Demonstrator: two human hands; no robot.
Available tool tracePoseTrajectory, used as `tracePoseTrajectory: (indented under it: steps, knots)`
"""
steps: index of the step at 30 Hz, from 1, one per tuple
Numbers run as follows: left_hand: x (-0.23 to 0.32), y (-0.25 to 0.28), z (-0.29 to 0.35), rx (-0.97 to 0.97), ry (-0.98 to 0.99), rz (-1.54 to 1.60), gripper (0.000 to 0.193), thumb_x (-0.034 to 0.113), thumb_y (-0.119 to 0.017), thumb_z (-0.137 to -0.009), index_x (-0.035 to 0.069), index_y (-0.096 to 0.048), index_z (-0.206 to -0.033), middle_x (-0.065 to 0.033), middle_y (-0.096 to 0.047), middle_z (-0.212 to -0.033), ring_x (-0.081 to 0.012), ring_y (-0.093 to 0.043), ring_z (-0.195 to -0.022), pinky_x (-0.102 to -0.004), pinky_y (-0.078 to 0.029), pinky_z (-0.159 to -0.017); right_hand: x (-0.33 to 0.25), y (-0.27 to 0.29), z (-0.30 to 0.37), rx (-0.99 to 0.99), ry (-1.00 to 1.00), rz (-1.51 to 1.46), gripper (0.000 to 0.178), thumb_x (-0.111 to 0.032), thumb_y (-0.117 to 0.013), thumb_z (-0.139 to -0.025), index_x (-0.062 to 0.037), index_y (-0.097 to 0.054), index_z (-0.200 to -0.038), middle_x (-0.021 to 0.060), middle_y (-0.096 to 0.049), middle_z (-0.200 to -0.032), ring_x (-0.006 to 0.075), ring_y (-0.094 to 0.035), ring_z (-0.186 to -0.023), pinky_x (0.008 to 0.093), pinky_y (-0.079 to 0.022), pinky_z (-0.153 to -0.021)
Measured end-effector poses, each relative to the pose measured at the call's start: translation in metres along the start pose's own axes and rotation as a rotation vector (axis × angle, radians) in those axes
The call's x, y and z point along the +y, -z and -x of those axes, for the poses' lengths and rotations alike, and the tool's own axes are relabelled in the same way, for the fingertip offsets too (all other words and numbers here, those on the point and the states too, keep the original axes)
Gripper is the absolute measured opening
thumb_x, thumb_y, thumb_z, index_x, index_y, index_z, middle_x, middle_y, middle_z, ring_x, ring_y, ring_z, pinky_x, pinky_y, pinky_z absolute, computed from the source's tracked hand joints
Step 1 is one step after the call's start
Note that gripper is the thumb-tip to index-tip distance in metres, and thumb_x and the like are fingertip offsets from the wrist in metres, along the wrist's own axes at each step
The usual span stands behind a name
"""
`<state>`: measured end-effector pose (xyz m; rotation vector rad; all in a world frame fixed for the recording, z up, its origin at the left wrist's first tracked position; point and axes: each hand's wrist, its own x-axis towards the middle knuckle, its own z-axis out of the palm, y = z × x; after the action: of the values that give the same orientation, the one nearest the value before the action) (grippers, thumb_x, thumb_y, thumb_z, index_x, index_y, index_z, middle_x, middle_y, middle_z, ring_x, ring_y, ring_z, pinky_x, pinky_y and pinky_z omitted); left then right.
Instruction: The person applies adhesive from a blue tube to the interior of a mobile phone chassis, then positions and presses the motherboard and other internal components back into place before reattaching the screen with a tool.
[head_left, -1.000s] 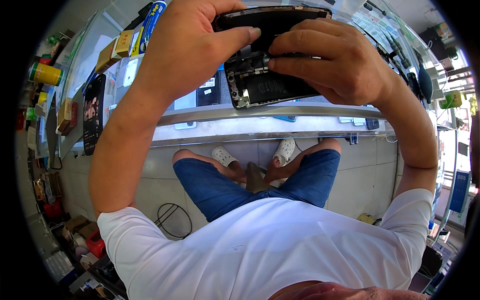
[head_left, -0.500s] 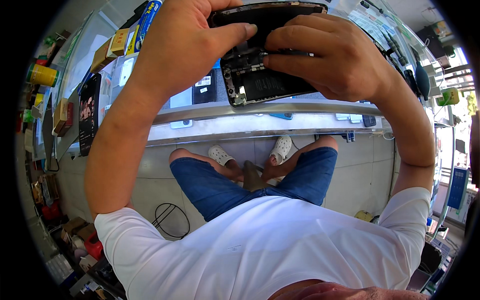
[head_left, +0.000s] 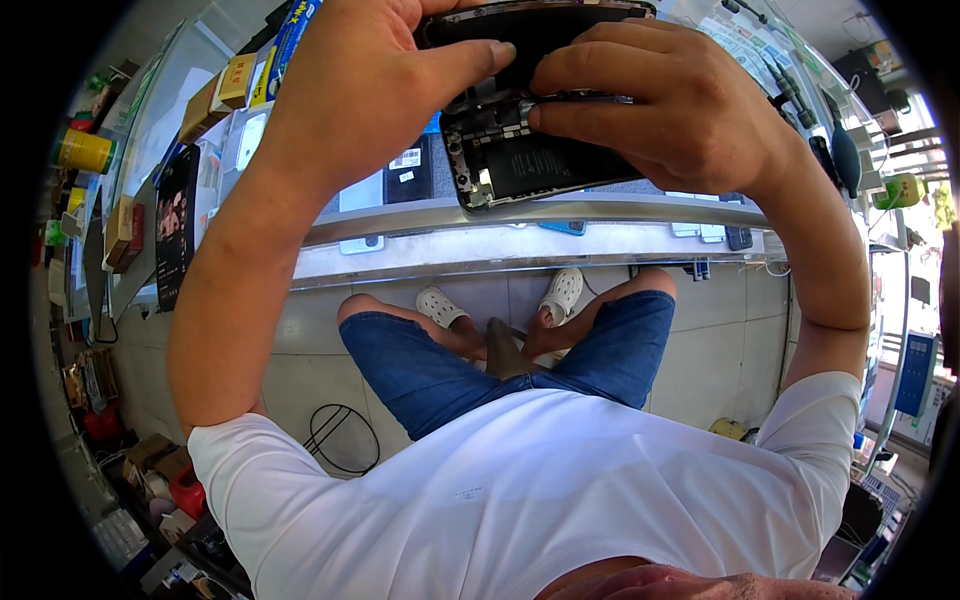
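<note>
An opened smartphone [head_left: 530,165] is held up above the glass counter's front edge, its battery and circuit parts bare. Beyond it, the dark screen panel [head_left: 535,45] is folded up from the body. My left hand [head_left: 390,80] grips the panel's left side, thumb on its inner face and the other fingers behind. Over the phone's inside, my right hand [head_left: 660,110] is closed, with its thumb tip at the board near the battery and a bent finger just above. What lies between those fingertips is too small or hidden to make out.
Phones and parts lie under the glass counter [head_left: 640,212]. On its left are small boxes [head_left: 205,105] and a dark phone with a lit screen [head_left: 178,225]; on its right, screwdrivers [head_left: 790,95] and a blower bulb [head_left: 845,160]. A black cable [head_left: 340,440] lies on the floor.
Almost nothing differs. My right hand has shifted very slightly over the phone's inside, while my left hand keeps its hold on the screen panel.
</note>
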<state>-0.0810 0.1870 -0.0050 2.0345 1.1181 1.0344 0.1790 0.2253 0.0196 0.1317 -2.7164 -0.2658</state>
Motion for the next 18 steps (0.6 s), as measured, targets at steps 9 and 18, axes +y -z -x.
tracePoseTrajectory:
  steps: [9,18]
  knots:
    - [0.004,0.0,0.001,-0.01,0.006,-0.005,0.018,0.014,-0.078,-0.094,0.001,-0.077,-0.107,-0.0022,-0.075,-0.09,-0.006,-0.067,-0.081,-0.0223,-0.053,-0.074,0.002,0.0,0.004,0.018,0.01,0.002,0.035,-0.009,-0.076,-0.07,0.0008,-0.077,-0.104,0.0165,-0.071,-0.111,0.0319,-0.072,-0.092,0.0395,-0.06,-0.076]
    - [0.002,-0.001,0.0,-0.021,0.015,0.029,0.017,0.013,-0.077,-0.095,0.001,-0.077,-0.107,-0.0014,-0.075,-0.089,-0.005,-0.066,-0.081,-0.0208,-0.052,-0.074,0.003,-0.003,0.004,0.056,0.036,-0.014,0.032,-0.011,-0.075,-0.074,0.0011,-0.076,-0.104,0.0157,-0.07,-0.108,0.0283,-0.071,-0.089,0.0367,-0.06,-0.074]
